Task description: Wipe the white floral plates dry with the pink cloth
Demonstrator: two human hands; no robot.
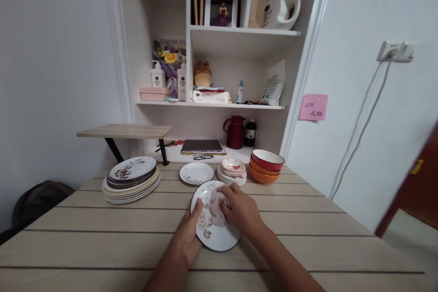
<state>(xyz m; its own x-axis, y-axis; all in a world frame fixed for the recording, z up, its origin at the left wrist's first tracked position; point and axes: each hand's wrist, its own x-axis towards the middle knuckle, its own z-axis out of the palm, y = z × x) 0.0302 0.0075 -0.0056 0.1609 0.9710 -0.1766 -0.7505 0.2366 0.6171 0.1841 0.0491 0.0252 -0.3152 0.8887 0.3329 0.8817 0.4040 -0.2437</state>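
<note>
A white plate (222,238) with a dark rim and brown flower pattern is tilted toward me above the table. My left hand (188,236) grips its left edge, thumb on the face and the other fingers hidden beneath. Bunched in my right hand (241,207) is a pinkish-grey cloth (216,208), pressed against the plate's upper face. Just behind lies another flowered plate (196,173), flat on the table. To its right, small dishes with red marks (233,165) sit on a stack of small white plates (232,179).
A tall plate stack (133,169) stands at the left, near a raised wooden shelf (125,131) on black legs. Red and orange bowls (267,159) are nested at the back right. Behind the slatted table (137,232) are a dark laptop-like slab (201,145), glasses and a red jug (236,132).
</note>
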